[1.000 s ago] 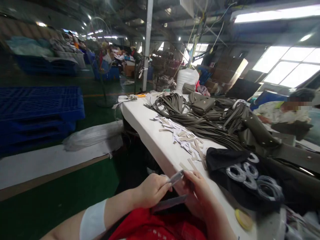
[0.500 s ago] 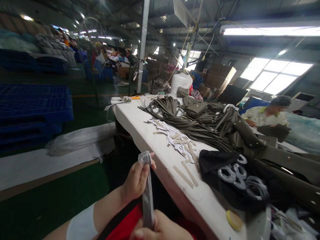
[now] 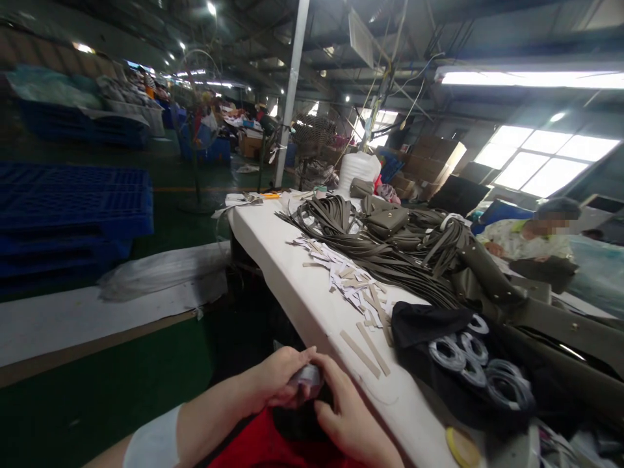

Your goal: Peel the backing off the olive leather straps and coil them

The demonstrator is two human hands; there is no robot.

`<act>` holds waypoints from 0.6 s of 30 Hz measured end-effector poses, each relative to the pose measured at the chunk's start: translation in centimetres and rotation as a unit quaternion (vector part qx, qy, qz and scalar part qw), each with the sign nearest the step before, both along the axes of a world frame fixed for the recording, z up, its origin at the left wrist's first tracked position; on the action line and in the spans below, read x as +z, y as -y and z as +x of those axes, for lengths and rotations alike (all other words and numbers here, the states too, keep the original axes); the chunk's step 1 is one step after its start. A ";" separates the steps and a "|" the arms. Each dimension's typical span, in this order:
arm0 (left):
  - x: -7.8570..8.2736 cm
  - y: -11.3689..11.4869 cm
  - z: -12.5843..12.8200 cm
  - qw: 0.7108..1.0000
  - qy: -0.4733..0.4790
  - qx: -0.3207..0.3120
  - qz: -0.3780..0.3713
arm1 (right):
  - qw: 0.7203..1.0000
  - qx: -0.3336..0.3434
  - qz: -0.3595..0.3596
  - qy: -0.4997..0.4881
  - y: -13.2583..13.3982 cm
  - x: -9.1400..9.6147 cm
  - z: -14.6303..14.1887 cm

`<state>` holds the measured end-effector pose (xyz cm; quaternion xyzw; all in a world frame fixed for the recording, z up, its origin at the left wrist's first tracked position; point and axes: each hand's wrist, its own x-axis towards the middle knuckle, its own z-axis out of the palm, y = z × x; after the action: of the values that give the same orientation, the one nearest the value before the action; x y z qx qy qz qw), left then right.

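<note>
Glossy grey strip (image 3: 308, 376), bent into a curve, sits low in the middle, between the hands and before the red garment (image 3: 277, 448). The left hand (image 3: 280, 383) has its grip clamped on it, fingers curled underneath; they hide most of its length. The right hand (image 3: 344, 403) faces it with thumb and forefinger parted in a hook, the forefinger meeting the left hand's tip; whether its hidden fingers touch the strip I cannot tell.

Far left, blue pallets (image 3: 73, 208) stand on the green floor (image 3: 146, 383), then a bundle of clear plastic (image 3: 166, 273) on white sheeting (image 3: 58, 325). The white tabletop (image 3: 292, 286) slants away just beyond the hands. Across it lie an orange cutter (image 3: 270, 195), scattered white and beige strips (image 3: 348, 279), dark olive straps (image 3: 385, 257) in a heap, black cloth (image 3: 424, 322) bearing clear coils (image 3: 509, 385), and a yellow-edged disc (image 3: 463, 447). Olive bag panels (image 3: 560, 331) crowd the right, near a seated co-worker (image 3: 521, 240).
</note>
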<state>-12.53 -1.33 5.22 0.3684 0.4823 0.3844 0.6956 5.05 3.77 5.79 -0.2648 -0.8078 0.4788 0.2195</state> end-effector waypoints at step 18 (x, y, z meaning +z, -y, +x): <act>-1.9 -0.1 -0.3 0.783 -0.457 0.082 0.414 | 0.980 -0.181 0.076 0.021 -2.8 1.4 2.7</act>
<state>-12.86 -1.19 3.35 0.7124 0.5667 0.3893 0.1406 7.72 6.59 7.15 -0.3990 -0.7852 0.3625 0.3047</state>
